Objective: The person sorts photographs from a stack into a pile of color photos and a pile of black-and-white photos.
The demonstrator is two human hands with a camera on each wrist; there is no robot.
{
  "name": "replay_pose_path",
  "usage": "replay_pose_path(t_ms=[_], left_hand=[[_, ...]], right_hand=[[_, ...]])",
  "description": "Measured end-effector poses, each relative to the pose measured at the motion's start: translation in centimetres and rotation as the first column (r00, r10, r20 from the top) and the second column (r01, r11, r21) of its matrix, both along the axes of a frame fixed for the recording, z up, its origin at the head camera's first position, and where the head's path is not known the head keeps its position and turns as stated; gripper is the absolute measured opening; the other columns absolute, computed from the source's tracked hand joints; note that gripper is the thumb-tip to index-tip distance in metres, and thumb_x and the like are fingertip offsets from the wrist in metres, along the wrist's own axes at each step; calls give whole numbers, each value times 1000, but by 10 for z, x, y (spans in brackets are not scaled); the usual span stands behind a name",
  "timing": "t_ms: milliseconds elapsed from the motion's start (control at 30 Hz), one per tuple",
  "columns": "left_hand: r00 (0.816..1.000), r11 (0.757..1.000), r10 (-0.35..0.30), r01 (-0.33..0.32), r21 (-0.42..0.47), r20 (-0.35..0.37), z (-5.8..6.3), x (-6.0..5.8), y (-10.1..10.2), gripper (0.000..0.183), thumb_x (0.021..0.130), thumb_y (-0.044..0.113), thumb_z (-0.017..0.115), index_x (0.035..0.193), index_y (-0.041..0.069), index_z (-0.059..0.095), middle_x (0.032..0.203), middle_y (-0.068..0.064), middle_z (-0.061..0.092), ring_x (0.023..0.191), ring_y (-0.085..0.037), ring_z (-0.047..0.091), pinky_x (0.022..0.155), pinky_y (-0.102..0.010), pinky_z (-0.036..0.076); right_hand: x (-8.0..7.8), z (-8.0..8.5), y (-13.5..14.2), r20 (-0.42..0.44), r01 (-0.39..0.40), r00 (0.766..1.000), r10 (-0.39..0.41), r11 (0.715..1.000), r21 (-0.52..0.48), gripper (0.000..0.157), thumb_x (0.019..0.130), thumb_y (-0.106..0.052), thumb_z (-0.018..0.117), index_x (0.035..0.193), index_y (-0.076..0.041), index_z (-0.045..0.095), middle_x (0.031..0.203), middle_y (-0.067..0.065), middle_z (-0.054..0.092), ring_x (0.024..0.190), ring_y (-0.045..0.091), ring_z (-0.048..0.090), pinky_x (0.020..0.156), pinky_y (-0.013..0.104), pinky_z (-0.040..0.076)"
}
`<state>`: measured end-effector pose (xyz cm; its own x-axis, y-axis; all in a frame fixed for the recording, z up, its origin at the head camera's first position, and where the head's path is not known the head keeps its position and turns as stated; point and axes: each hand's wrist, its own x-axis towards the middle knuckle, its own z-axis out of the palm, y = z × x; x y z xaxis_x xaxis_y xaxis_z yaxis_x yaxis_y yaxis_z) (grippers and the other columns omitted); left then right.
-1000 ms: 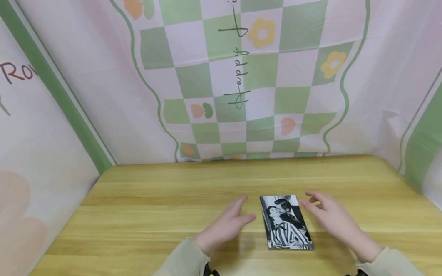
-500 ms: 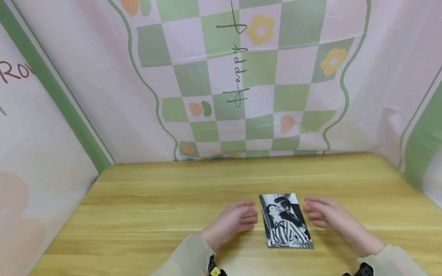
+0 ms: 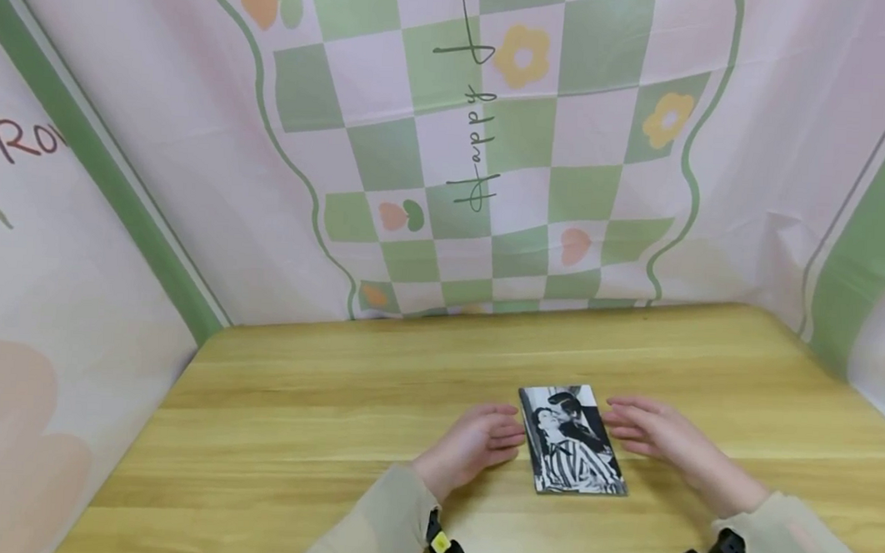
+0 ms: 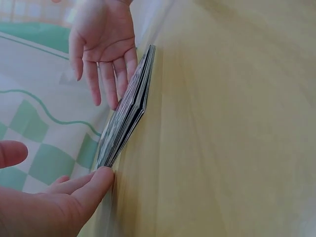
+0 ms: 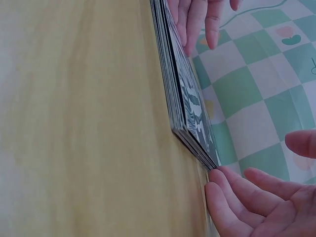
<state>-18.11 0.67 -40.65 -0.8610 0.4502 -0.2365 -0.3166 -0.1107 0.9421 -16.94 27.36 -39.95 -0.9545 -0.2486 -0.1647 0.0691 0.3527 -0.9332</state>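
Note:
A stack of photo cards (image 3: 574, 450), its top a black-and-white picture of two people, lies flat on the wooden table. Seen side-on in the left wrist view, the stack (image 4: 129, 111) shows several thin layers. My left hand (image 3: 469, 447) is at its left edge, fingers extended and the thumb apart; a fingertip appears to meet the near corner in the left wrist view. On the other side, my right hand (image 3: 650, 436) has its fingers extended along the right edge. In the right wrist view, the right hand's fingertips (image 5: 217, 177) appear to touch a corner.
The wooden table (image 3: 316, 403) reaches back to a hanging cloth (image 3: 522, 189) with green checks, flowers and writing. More printed cloth (image 3: 59, 290) hangs on the left and right sides. A black wrist camera (image 3: 447, 548) sits at each sleeve cuff.
My left hand has shifted right, towards the stack, its fingers now side by side. The right hand's fingers have straightened and lowered beside the opposite edge. The stack stays where it was.

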Motion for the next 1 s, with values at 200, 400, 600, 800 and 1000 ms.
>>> replay_pose_path(t_ms=[200, 400, 600, 800, 1000], left_hand=[[1000, 1000, 7, -7, -9, -14, 1, 2, 3, 47, 93, 9, 44, 133, -14, 37, 128, -34, 50, 120, -44, 50, 104, -50, 43], [1000, 1000, 18, -18, 4, -13, 3, 3, 5, 47, 93, 10, 43, 133, -15, 37, 129, -36, 48, 121, -44, 50, 104, -50, 43], [1000, 1000, 0, 0, -4, -22, 5, 5, 4, 50, 94, 13, 41, 135, -15, 35, 132, -36, 46, 123, -43, 49, 106, -49, 41], [999, 1000, -14, 14, -14, -36, 7, 5, 3, 53, 94, 18, 42, 136, -13, 35, 132, -33, 47, 123, -40, 50, 106, -47, 42], [998, 1000, -20, 20, 0, -61, 11, 7, 2, 52, 95, 19, 42, 137, -12, 35, 134, -32, 46, 124, -40, 48, 106, -48, 41]], right_hand=[[0, -2, 0, -3, -2, 1000, 2, 1000, -11, 53, 103, -17, 29, 136, 23, 19, 134, 40, 38, 114, 42, 56, 89, 31, 55], [1, -2, 0, 4, 10, 1000, -10, 1000, -18, 53, 103, -18, 29, 137, 22, 18, 135, 40, 36, 114, 40, 56, 89, 30, 54], [2, -2, 0, 5, 20, 1000, -20, 999, -27, 53, 104, -18, 28, 137, 22, 18, 135, 39, 37, 112, 36, 59, 89, 28, 54], [3, 0, 0, 2, 38, 999, -38, 998, -49, 53, 104, -17, 30, 137, 21, 18, 134, 38, 39, 107, 25, 63, 89, 27, 54], [3, 1, 1, -41, 60, 997, -63, 996, -62, 51, 103, -15, 32, 137, 21, 20, 133, 38, 42, 96, 5, 64, 86, 24, 55]])
